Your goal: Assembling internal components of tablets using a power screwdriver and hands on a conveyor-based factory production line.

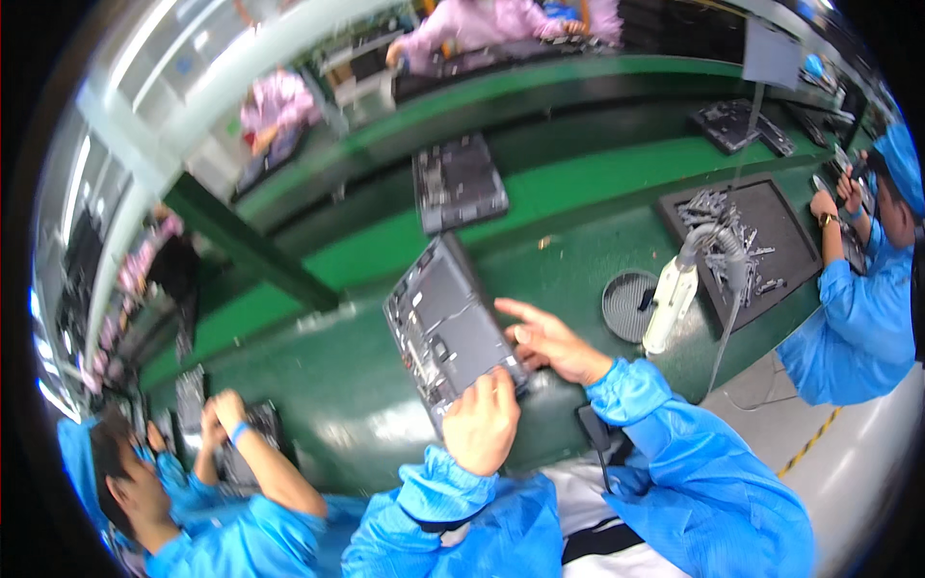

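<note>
A dark grey laptop casing (461, 332), with small parts and cables along its left side, lies slanted on the green bench in front of me. My left hand (482, 421) is over its near end, fingers bent and pressed together against the casing. What they pinch, if anything, is hidden. Beside the casing's right edge is my right hand (557, 345), its fingers apart and index finger stretched out. Its lower fingertips are close to or touching that edge, near the left hand.
Another laptop casing (460, 183) lies beyond mine. To the right are a round ribbed dish (629, 304), a white nozzle on a bent grey hose (672, 303) and a black tray (779, 236) of small grey parts. Co-workers in blue sit on both sides; a green post (255, 241) stands left.
</note>
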Tool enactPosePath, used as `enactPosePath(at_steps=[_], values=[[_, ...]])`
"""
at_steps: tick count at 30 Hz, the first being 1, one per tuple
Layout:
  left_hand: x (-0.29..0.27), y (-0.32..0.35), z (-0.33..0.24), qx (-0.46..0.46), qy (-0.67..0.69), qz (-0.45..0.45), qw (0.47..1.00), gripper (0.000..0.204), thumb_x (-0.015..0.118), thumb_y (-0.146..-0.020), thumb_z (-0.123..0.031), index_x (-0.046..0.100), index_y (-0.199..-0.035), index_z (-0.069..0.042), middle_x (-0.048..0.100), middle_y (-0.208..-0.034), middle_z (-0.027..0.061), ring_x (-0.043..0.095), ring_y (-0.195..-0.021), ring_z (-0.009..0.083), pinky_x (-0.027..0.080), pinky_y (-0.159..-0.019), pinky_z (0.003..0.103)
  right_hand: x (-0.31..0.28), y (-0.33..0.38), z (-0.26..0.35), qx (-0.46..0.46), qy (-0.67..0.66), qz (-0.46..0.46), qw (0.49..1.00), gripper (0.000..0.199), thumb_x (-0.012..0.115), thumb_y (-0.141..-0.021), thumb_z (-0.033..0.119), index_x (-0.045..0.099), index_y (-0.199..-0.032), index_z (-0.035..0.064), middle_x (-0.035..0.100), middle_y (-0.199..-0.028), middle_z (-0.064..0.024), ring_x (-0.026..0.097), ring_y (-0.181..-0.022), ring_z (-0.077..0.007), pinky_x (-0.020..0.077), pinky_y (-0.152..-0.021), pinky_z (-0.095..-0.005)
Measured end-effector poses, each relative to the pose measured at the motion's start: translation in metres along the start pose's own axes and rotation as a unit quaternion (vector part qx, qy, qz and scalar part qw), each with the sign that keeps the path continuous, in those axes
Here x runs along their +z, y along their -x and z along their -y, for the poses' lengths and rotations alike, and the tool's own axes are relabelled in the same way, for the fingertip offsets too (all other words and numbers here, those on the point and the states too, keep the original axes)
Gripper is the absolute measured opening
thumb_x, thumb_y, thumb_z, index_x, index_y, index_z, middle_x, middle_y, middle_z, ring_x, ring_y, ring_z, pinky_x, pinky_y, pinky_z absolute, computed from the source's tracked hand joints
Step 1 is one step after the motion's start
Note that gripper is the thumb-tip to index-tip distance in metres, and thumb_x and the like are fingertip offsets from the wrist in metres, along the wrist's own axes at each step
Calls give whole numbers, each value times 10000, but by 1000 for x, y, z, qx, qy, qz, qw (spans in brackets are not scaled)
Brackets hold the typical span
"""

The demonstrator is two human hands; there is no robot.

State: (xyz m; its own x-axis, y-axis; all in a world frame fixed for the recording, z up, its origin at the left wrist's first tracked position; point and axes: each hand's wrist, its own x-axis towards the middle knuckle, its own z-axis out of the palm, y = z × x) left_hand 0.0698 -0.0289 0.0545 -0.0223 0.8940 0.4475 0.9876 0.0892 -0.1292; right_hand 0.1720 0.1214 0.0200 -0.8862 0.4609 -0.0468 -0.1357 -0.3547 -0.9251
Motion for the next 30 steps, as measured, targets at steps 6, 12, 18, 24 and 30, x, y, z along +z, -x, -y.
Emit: enactPosePath(at_steps=[6, 12, 18, 24, 30], values=[[15, 18, -35, 2, 171, -31, 985, 349, 690, -649, -133, 605, -980, -61, 561, -905, 53, 544, -768, 202, 471, -626, 311, -19, 29, 1, 36, 250, -68, 965, 653, 661, -795, 59, 352, -1368, 1, 621, -1015, -140, 608, -796, -114, 497, -672, -243], [11, 58, -5, -178, 274, -108, 939, 285, 723, -666, -45, 619, -930, -22, 586, -955, 118, 548, -851, 310, 455, -738, 391, -2, 37, 40, -108, 525, -160, 829, 345, 669, -798, 135, 600, -1112, 8, 650, -908, -101, 644, -761, -158, 505, -599, -272], [12, 68, 15, -242, 264, -83, 930, 261, 708, -691, -35, 610, -931, -3, 549, -952, 145, 523, -872, 318, 434, -759, 387, 16, 16, 55, -104, 630, 36, 769, 298, 665, -783, 132, 617, -1058, 30, 649, -902, -117, 642, -754, -245, 509, -637, -344], [13, 62, 14, -214, 272, -65, 936, 254, 716, -687, -46, 613, -916, -7, 519, -900, 136, 505, -833, 307, 418, -721, 384, 19, -8, 13, -172, 660, 77, 727, 329, 668, -763, 144, 598, -1078, 83, 580, -939, -99, 612, -801, -305, 488, -685, -413], [12, 61, 13, -206, 295, -63, 931, 246, 713, -683, -27, 618, -909, -4, 512, -879, 131, 498, -806, 295, 414, -694, 372, 11, -18, 4, -166, 659, 60, 731, 347, 732, -717, 181, 591, -1010, 60, 578, -909, -109, 619, -760, -294, 490, -640, -376]])
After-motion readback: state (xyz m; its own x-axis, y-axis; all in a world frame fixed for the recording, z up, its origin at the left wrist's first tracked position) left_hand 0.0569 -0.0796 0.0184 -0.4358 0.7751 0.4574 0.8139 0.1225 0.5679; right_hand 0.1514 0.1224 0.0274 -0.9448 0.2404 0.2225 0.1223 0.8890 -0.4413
